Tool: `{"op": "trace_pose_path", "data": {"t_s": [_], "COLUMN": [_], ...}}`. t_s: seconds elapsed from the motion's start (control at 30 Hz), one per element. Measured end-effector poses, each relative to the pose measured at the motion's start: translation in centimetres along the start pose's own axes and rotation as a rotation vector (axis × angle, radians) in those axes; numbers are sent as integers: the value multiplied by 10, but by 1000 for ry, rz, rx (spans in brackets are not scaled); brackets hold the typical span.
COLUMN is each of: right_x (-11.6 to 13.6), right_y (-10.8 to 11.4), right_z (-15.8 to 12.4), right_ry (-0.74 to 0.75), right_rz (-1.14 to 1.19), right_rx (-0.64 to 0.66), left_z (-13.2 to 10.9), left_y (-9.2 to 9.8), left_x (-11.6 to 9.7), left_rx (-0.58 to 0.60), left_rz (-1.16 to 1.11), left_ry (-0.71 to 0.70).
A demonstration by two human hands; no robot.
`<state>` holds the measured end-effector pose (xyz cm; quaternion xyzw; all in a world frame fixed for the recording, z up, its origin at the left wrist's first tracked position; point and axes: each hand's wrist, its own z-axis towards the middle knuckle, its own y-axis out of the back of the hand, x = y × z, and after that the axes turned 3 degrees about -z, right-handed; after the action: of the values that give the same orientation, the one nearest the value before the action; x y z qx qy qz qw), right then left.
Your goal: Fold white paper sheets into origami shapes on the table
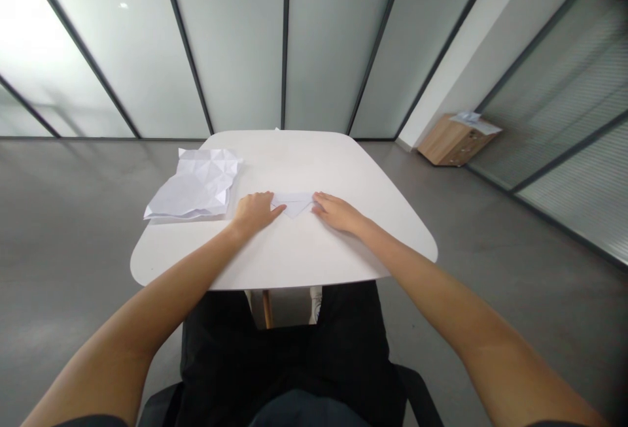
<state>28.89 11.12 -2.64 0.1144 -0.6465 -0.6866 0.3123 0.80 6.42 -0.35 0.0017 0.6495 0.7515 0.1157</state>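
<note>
A small piece of folded white paper [293,204] lies on the white table, with a straight fold along its top and a point facing me. My left hand [255,211] holds its left end, the thumb resting on the paper and the fingers at the upper left corner. At the right end, my right hand [337,210] grips the paper between thumb and fingers. The fingertips partly cover both ends of the sheet.
Creased white sheets [196,185] lie in a loose pile on the table's left side. The table [294,257] has rounded corners. A wooden cabinet [454,142] with papers on top stands on the floor at the right, near frosted glass walls [235,41].
</note>
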Motion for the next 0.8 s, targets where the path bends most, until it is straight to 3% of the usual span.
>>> {"op": "trace_pose_path", "data": {"t_s": [0.27,0.47,0.63,0.8], "right_x": [-4,-7,-9,-13], "right_y": [14,28,33,23], "right_z": [8,29,44,43], "right_ry": [-40,-82,27,183], "right_rz": [127,23,7,-102], "right_rx": [-41,5,45,9], "left_z": [-2,0,3,8], "left_y": [0,8,13,8], "left_x": [6,4,12,23], "left_rx": [-26,-37,-11,-47], "left_rz": [31,19,3,12], "left_ry": [-11,-85,-180,-247]}}
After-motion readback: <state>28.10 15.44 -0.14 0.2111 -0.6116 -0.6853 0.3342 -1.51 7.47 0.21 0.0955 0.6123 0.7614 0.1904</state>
